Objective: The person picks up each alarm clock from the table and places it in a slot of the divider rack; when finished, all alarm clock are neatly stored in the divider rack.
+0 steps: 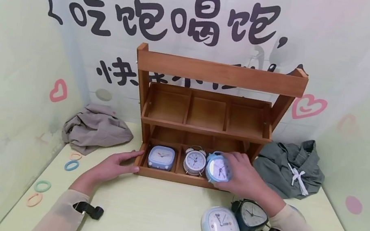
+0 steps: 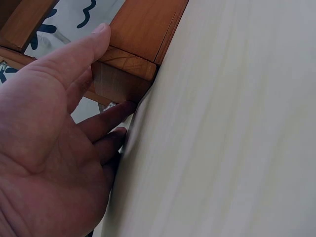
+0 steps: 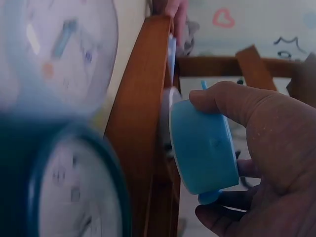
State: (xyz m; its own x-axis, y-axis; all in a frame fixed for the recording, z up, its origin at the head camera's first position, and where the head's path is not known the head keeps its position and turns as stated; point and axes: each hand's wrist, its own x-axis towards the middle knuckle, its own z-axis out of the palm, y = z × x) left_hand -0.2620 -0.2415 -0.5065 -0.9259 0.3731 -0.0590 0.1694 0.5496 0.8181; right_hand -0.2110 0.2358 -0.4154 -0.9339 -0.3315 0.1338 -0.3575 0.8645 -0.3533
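My right hand (image 1: 242, 177) grips a light-blue alarm clock (image 1: 218, 169) at the right part of the wooden shelf's (image 1: 215, 72) bottom tier. In the right wrist view, thumb and fingers hold its blue casing (image 3: 202, 148) from opposite sides. My left hand (image 1: 112, 167) rests against the shelf's lower left end, its thumb near the front corner (image 2: 131, 61) and its fingers along the side. In the bottom tier, a blue rounded-square clock (image 1: 161, 157) sits in the left compartment. A white twin-bell clock (image 1: 194, 162) stands in the middle one.
On the table, a white-and-blue clock (image 1: 221, 228) lies beside a dark green clock (image 1: 252, 216), near my right forearm. Grey-brown cloth (image 1: 97, 129) and dark green cloth (image 1: 290, 169) flank the shelf. Several coloured rings, including a green ring (image 1: 43, 181), lie at left.
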